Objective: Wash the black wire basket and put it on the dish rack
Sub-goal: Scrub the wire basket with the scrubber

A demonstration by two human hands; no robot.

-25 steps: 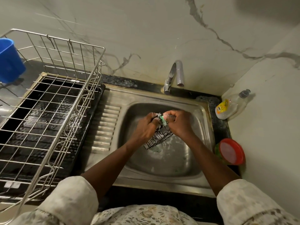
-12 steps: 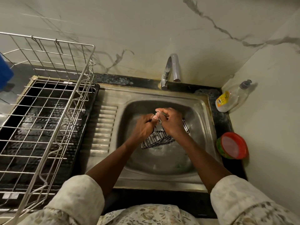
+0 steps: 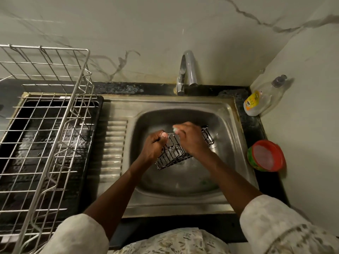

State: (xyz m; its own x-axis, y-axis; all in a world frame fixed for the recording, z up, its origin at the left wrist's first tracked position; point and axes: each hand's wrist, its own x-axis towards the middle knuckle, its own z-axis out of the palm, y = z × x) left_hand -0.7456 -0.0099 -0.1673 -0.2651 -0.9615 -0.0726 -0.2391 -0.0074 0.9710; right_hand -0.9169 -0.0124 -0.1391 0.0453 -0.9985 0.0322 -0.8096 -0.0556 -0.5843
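I see the black wire basket (image 3: pixel 176 154) held tilted over the bowl of the steel sink (image 3: pixel 183 182), clear of the sink floor, with its open side turned up and toward the far right. My left hand (image 3: pixel 153 147) grips the basket's near-left end, the fingers (image 3: pixel 163 135) curled tight around the top rim wire. My right hand (image 3: pixel 190 140) lies across the top of the basket, covering its middle, so the far-right end of the basket sticks out beyond the knuckles. That hand's fingers are pinched shut on a small pale green scrubber (image 3: pixel 175 128), which presses against the rim close to the left thumb. The scrubber is blurred, so I cannot tell its exact shape.

The tap (image 3: pixel 187 70) stands at the far edge of the sink, its spout pointing down toward the bowl; I cannot tell whether water runs. To the left of the sink sits the dish rack (image 3: pixel 55 136), a silver wire frame over a black drip tray (image 3: pixel 45 140), well apart from the basket. On the dark bench (image 3: pixel 255 129) to the right, a clear soap bottle (image 3: pixel 260 99) with a yellow label leans in the far corner against the wall, and a round tub with a red lid (image 3: pixel 266 156) rests nearer, just beside the sink's right edge.
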